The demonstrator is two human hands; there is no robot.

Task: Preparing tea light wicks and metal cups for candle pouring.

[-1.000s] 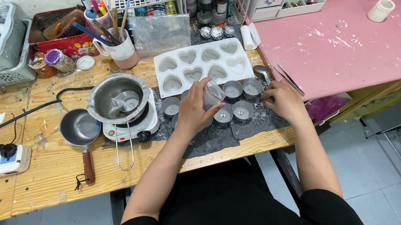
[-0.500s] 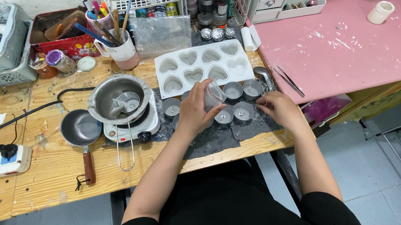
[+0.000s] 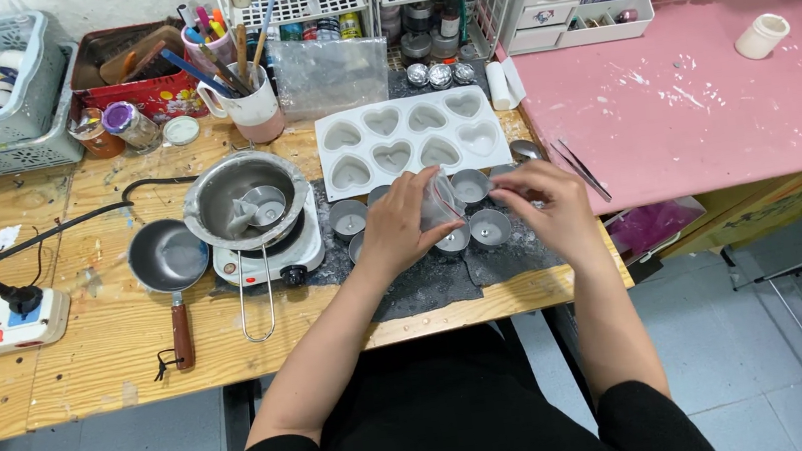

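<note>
Wooden planks make up the bench (image 3: 84, 362) in front of me, crowded with candle-making gear, with a pink table (image 3: 711, 120) butting against its right end. At the middle sits a white heart-shaped mould tray (image 3: 406, 139), my landmark for everything else. Just below the tray, on a dark mat (image 3: 428, 288), stand several small round metal cups (image 3: 490, 228). Over those cups my left hand (image 3: 399, 228) and right hand (image 3: 548, 207) meet, and between them I hold a small clear plastic bag (image 3: 441, 201). My left grip is closed on the bag, thumb and fingers pinching its side; my right fingers are curled close at its right edge, though I cannot tell whether they actually pinch it. Left of the tray, a steel pot (image 3: 245, 201) rests on a small white hotplate (image 3: 264, 259), and a little dark pan (image 3: 168, 257) with a wooden handle lies further left. Above and left of the tray stands a mug of tools (image 3: 252, 111).
</note>
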